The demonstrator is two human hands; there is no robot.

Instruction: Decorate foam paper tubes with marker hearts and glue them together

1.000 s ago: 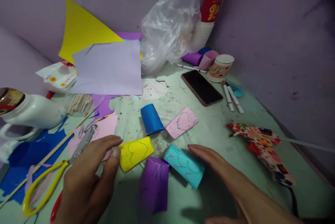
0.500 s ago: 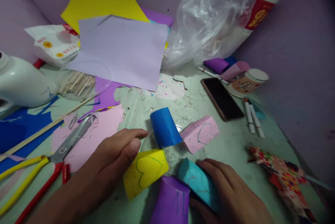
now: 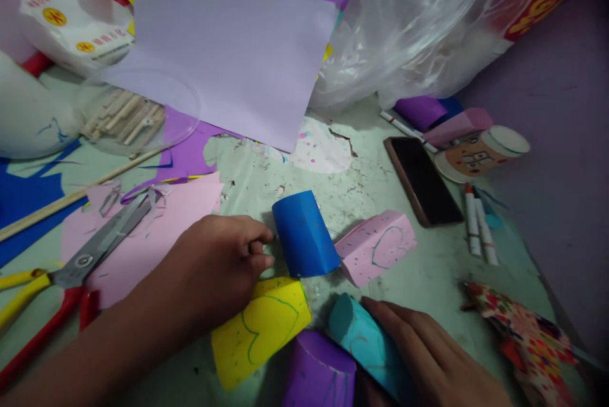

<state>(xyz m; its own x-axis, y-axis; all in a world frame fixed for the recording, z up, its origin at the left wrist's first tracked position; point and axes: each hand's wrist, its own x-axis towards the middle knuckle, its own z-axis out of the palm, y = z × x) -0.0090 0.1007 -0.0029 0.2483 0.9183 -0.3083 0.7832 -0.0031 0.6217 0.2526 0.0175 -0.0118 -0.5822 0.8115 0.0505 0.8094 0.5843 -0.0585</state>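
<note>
My left hand (image 3: 233, 258) has its fingers curled in beside a blue paper tube (image 3: 306, 234). Whatever is inside those fingers, if anything, is hidden. Just below this hand lies a yellow folded paper piece (image 3: 266, 334) with a heart drawn on it. My right hand (image 3: 431, 350) is closed around a turquoise paper piece (image 3: 364, 337), its fingers along the right side and the thumb mostly hidden. Left of that piece stands a purple paper tube (image 3: 323, 372). A pink paper piece (image 3: 375, 247) with a drawn heart and dots sits right of the blue one.
Scissors (image 3: 102, 242) lie open on pink paper (image 3: 190, 204) at left. Behind are a clear plate (image 3: 193, 122) of short sticks and a lilac sheet (image 3: 228, 45). A phone (image 3: 423, 182), markers (image 3: 472, 223), a paper cup (image 3: 480, 153) and a plastic bag (image 3: 404, 33) are at right.
My left fingers have curled in from a straighter pose. The clear round thing among the paper pieces no longer shows. The view has shifted down and closer; my right hand stays on the turquoise piece.
</note>
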